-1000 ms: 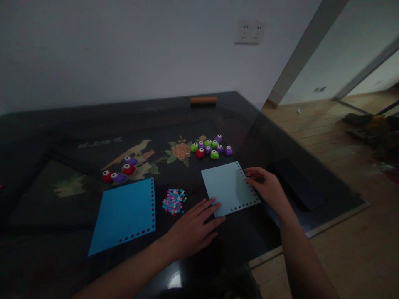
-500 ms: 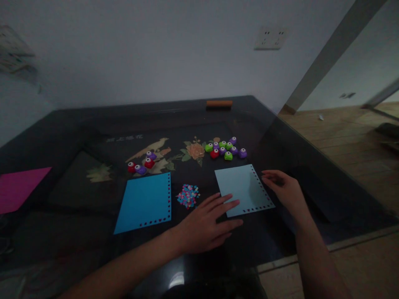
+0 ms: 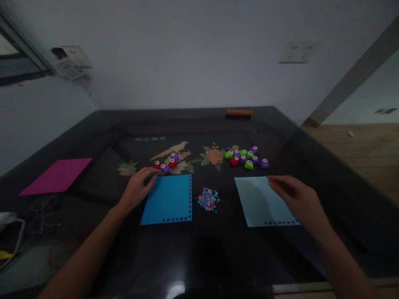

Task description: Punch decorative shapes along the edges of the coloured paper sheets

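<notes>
My left hand (image 3: 140, 186) reaches over the upper left corner of a bright blue sheet of paper (image 3: 170, 197). Its fingers are stretched out, apart from the thumb, and come close to a small group of red and purple eyeball-topped pieces (image 3: 165, 168). Over a pale blue sheet (image 3: 254, 199), my right hand (image 3: 294, 193) has thumb and fingertips pinched together at the top edge. Whatever they hold is too small to make out. Small dark marks run along the right and bottom edges of the blue sheet. Between the sheets lies a pile of colourful confetti (image 3: 208, 199).
Several green, purple and red eyeball-topped pieces (image 3: 248, 165) are grouped behind the pale sheet. A magenta sheet (image 3: 57, 176) lies at left, near a cable (image 3: 43, 214). An orange-brown stick (image 3: 239, 113) rests at the back of the dark, glossy table (image 3: 212, 257), before the wall.
My left hand has gone from the pale sheet across to the blue sheet's upper left corner. My right hand has moved over the pale sheet to its top edge. The view has turned left.
</notes>
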`<move>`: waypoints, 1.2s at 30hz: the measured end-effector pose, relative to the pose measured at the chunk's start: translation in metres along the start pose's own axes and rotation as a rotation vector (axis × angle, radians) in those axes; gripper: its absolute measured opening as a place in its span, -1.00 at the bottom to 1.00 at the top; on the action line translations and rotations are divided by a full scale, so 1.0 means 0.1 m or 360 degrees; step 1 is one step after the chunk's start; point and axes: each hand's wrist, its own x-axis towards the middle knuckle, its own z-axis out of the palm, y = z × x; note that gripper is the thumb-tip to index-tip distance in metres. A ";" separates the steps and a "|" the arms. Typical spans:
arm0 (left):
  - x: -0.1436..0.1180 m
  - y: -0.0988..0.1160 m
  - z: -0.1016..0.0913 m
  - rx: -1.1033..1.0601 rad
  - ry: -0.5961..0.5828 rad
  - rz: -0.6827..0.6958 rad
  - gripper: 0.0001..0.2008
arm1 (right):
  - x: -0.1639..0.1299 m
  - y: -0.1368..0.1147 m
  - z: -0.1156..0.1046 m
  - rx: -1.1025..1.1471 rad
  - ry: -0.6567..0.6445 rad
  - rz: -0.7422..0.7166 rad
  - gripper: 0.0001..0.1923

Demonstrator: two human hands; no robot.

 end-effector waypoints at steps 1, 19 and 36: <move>-0.01 -0.04 -0.01 -0.0016 -0.0016 -0.0011 -0.70 | 0.04 -0.13 0.05 -0.0018 -0.0061 -0.0083 -0.74; -0.09 -0.17 0.01 -0.0035 -0.0298 0.0048 -0.37 | 0.41 -1.36 1.79 -0.0747 -0.0830 -0.0873 -0.54; -0.08 -0.20 0.02 -0.0014 -0.0336 0.0073 -0.42 | 0.39 -1.35 1.81 -0.0594 -0.0748 -0.0823 -0.64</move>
